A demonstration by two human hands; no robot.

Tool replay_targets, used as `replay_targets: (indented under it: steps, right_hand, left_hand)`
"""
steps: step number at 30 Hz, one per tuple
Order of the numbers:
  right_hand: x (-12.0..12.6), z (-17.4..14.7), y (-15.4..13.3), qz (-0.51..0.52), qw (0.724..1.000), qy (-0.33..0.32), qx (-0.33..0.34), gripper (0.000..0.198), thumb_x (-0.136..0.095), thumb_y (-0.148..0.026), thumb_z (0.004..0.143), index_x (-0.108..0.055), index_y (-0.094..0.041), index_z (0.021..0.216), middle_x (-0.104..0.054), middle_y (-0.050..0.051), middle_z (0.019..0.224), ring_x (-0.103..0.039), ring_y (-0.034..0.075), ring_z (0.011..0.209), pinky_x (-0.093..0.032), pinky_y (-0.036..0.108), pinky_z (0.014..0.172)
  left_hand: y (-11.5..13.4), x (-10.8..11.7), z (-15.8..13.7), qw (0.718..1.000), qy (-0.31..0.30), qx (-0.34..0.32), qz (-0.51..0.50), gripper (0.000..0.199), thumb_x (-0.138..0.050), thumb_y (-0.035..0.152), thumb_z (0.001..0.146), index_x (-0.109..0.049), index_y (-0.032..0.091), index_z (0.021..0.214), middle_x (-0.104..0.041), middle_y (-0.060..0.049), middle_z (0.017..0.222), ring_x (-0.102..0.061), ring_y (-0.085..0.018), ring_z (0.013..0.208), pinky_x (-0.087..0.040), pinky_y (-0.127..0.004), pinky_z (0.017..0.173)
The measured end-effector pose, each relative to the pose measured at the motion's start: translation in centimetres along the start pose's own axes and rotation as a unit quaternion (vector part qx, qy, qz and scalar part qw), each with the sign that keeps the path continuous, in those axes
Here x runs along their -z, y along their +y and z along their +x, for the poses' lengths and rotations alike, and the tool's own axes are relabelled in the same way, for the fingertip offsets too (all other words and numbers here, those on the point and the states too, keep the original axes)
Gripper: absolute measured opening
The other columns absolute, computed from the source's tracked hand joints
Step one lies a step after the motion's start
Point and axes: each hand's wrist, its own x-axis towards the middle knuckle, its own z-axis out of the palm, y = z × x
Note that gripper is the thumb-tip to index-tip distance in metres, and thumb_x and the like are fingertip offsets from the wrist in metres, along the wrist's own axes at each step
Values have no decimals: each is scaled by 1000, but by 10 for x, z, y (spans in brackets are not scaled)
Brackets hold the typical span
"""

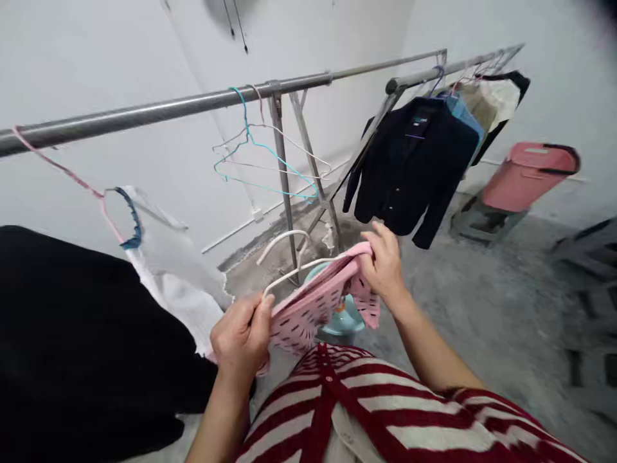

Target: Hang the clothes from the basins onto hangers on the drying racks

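A pink garment with dark dashes (308, 313) hangs in front of me on a white hanger (285, 276), its hook pointing up and left. My left hand (243, 331) is closed around the hanger's left arm and the cloth there. At the other shoulder, my right hand (383, 265) pinches the pink cloth over the hanger's end. Below the garment, partly covered by it, a light blue basin (344, 320) shows near the floor.
A metal rail (168, 110) crosses ahead, bearing a turquoise hanger (270, 188), a white garment (168, 276) and a black garment (87, 347). Right of it hang a dark jacket (409, 167) and other clothes. A pink basket-like container (525, 177) stands on a grey stool (482, 222).
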Motion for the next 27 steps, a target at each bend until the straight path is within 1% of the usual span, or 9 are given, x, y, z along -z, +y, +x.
replay_targets:
  steps: [6,11,13,16,18,20,24,25,27]
  right_hand:
    - [12,-6,17,28,972,-163,-167,49,-45,-30,81,-54,-18,128,-66,13,111,-64,27,96,-52,41,83]
    - [35,-11,20,183,938,-228,-188,45,-50,-29,78,-60,-21,121,-68,7,111,-64,21,96,-51,33,82]
    - [39,-11,21,275,898,-240,-247,39,-53,-31,76,-66,-19,110,-71,5,96,-65,20,84,-52,30,73]
    - [35,-9,19,416,807,-232,-348,29,-55,-32,71,-69,-16,90,-69,4,73,-62,17,65,-48,27,59]
    - [30,-6,16,463,778,-197,-377,23,-56,-31,67,-67,-15,80,-66,4,69,-60,17,62,-47,26,58]
    - [30,0,15,442,804,-156,-366,20,-56,-29,66,-66,-17,77,-64,2,68,-57,15,62,-44,25,57]
    - [38,14,23,293,915,-94,-261,18,-54,-23,70,-67,-20,82,-64,0,81,-56,15,77,-42,23,68]
    - [38,14,26,282,921,-92,-252,17,-54,-23,71,-66,-21,82,-64,0,83,-56,15,79,-42,23,70]
    - [31,8,29,322,899,-121,-272,15,-54,-24,72,-64,-20,81,-62,-1,78,-55,14,75,-42,24,68]
  left_hand:
    - [-25,-6,-13,1000,-4,30,4,14,-59,26,83,-67,18,77,-67,0,67,-60,-11,62,-47,-21,65]
    - [-46,1,-25,998,-32,45,-38,12,-59,26,82,-68,18,84,-68,0,73,-61,-12,66,-48,-21,65]
    - [-52,0,-29,996,-14,61,-69,13,-59,26,82,-68,18,85,-68,0,73,-61,-12,65,-48,-22,64]
    - [-58,-8,-34,990,39,95,-102,14,-58,27,83,-67,17,85,-67,0,72,-60,-11,62,-47,-22,61]
    - [-61,-14,-35,987,59,109,-102,15,-58,28,83,-67,17,87,-66,0,70,-59,-11,59,-46,-22,59]
    - [-63,-18,-35,988,62,108,-88,16,-59,28,82,-68,17,87,-65,0,68,-58,-11,59,-46,-22,59]
    - [-60,-20,-26,984,91,125,-92,15,-61,30,80,-66,16,82,-58,3,58,-53,-10,53,-45,-22,56]
    - [-56,-20,-21,973,114,154,-132,16,-60,32,81,-64,16,79,-54,4,54,-50,-9,49,-43,-22,52]
    - [-45,-20,-11,930,165,222,-244,20,-58,35,83,-59,17,74,-45,7,48,-42,-7,42,-38,-19,43]
